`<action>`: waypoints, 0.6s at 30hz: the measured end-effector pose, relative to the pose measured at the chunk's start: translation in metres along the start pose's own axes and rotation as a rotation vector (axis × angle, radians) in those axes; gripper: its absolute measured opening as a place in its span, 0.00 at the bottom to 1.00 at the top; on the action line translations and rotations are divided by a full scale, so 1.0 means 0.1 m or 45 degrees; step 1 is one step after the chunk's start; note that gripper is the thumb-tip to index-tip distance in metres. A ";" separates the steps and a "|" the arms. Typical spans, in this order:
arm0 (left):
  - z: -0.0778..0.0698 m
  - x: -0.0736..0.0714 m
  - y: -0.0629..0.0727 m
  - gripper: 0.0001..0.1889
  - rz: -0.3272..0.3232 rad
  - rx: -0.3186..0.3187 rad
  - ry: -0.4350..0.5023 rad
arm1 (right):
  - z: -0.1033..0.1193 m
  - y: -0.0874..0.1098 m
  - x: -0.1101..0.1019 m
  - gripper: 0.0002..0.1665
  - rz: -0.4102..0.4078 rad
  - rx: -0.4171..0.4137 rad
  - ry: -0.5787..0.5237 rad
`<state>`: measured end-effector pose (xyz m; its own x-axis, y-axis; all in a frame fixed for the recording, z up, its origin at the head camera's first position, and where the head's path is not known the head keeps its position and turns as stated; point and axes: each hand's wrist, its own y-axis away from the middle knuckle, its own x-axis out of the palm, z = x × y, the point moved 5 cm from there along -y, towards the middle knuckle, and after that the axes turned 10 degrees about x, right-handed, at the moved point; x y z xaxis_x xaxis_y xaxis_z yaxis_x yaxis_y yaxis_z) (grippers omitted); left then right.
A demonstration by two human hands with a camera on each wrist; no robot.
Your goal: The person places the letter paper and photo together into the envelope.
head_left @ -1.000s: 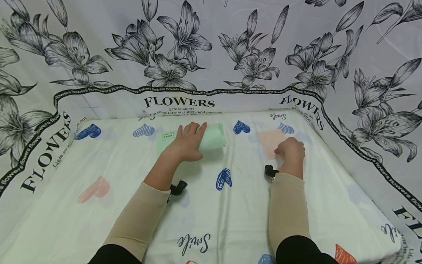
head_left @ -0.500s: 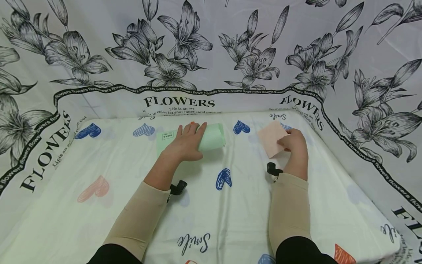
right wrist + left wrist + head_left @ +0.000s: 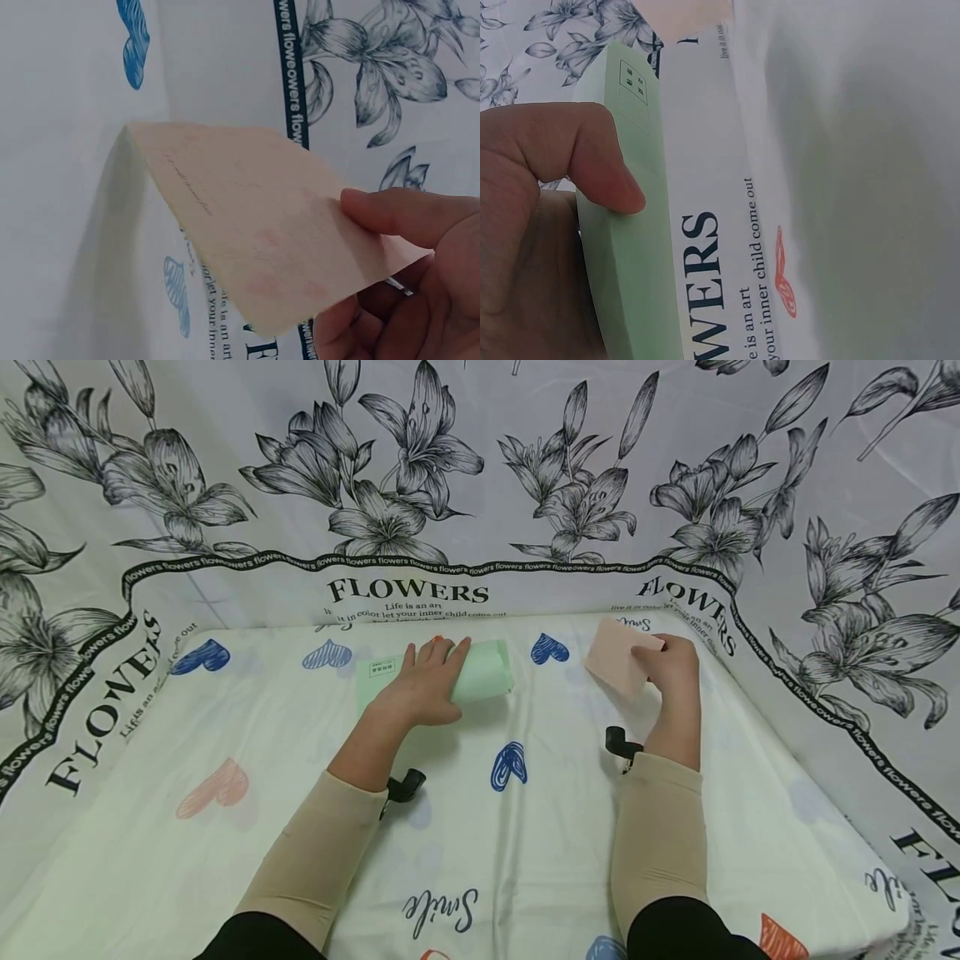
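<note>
From where I stand, the left hand [image 3: 416, 692] reaches out between eleven and twelve o'clock from the person, holding the green envelope [image 3: 483, 672]: fingers spread across its upper face, thumb bent so that its tip presses the other side. A small printed box [image 3: 382, 668] shows near the envelope's nine o'clock end, while its three o'clock end bulges in a soft curve. Out at one o'clock, the right hand [image 3: 675, 668] pinches the pink card [image 3: 615, 656] by one corner, between the thumb and curled fingers. The card juts from that hand toward ten o'clock, tilted over the white cloth [image 3: 555, 827] and well apart from the envelope. (Whether its lowest corner touches the cloth, I cannot tell; its shadow starts right there.) A blue heart [image 3: 550, 649] printed on the cloth lies between envelope and card, at the envelope's three o'clock. Tan sleeves [image 3: 315, 860] cover both forearms, and each wrist carries a black camera [image 3: 406, 786]. At twelve o'clock, beyond everything, hangs a curtain [image 3: 495, 402] drawn with black lilies.
</note>
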<state>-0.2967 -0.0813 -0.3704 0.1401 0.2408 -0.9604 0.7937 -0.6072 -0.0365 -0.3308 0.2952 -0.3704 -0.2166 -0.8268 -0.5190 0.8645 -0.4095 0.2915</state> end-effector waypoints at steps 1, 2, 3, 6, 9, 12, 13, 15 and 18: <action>0.00 0.00 0.00 0.58 -0.002 0.002 0.003 | 0.01 0.00 0.00 0.32 -0.014 0.000 -0.021; 0.00 0.00 0.00 0.58 -0.002 0.003 0.004 | 0.01 0.00 -0.01 0.31 -0.028 -0.001 -0.040; 0.00 0.00 0.00 0.58 -0.002 0.003 0.006 | 0.02 0.01 -0.01 0.31 -0.042 -0.001 -0.052; 0.00 0.01 0.00 0.58 -0.001 0.001 0.006 | 0.04 0.02 -0.02 0.31 -0.076 -0.009 -0.063; 0.01 0.02 -0.01 0.58 0.000 -0.001 0.005 | 0.05 0.02 -0.01 0.33 -0.093 -0.017 -0.048; 0.02 0.02 -0.02 0.58 0.000 -0.001 -0.004 | 0.06 0.03 0.01 0.34 -0.083 -0.011 -0.066; 0.02 0.03 -0.02 0.58 0.001 -0.001 -0.005 | 0.06 0.03 0.02 0.34 -0.075 -0.008 -0.080; 0.02 0.03 -0.02 0.58 0.003 -0.001 -0.008 | 0.06 0.05 0.04 0.32 -0.054 0.000 -0.126; 0.02 0.03 -0.02 0.57 0.006 -0.001 -0.006 | 0.06 0.07 0.06 0.31 -0.017 -0.007 -0.183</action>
<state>-0.2990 -0.0814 -0.3742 0.1408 0.2346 -0.9618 0.7936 -0.6076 -0.0321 -0.3293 0.2849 -0.3666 -0.2905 -0.8683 -0.4020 0.8634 -0.4189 0.2810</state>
